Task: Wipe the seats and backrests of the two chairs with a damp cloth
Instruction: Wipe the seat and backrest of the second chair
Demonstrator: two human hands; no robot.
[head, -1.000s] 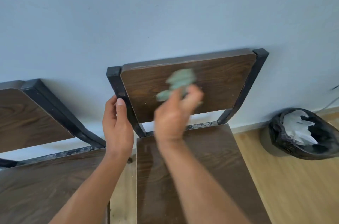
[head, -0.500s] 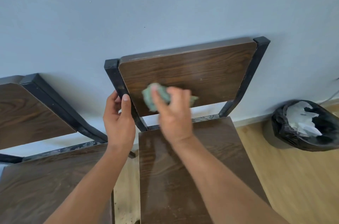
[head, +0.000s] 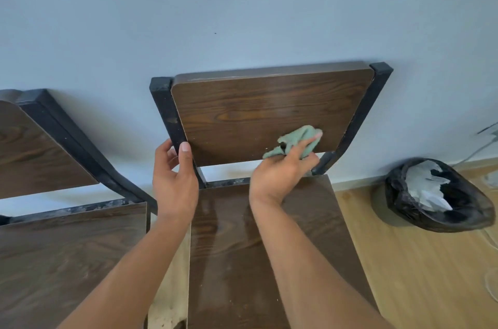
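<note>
Item 1, nearest: seat of the right chair point(head: 264, 253), dark wood-grain board with a faint wet sheen; the seat of the left chair point(head: 67, 256) lay just beside it on the left, with a narrow gap of floor between.

Item 2: left hand point(head: 175, 180), closed around the black metal upright point(head: 168, 118) at the left edge of the right chair's backrest, thumb on the front face, fingers behind. Judged to be a bracing hold.

Item 3: right hand point(head: 280, 175), fingers clamped on the green cloth point(head: 293, 141) and pressing it flat against the lower right part of the backrest point(head: 264, 110). The hands were apart, one at each side of the panel.

Handling note, cloth: soft, light, bunched, likely limp when damp; best held in a loose wad under spread fingers.

Handling note, chair: stiff board on a rigid frame, probably light enough to shift under pressure, so the upright seemed the sound place to grip.

Item 4: backrest of the left chair point(head: 35, 148), partly in view at far left.

Item 5: black-lined bin point(head: 433, 196) on the wooden floor at right, by the pale wall point(head: 242, 10).
</note>
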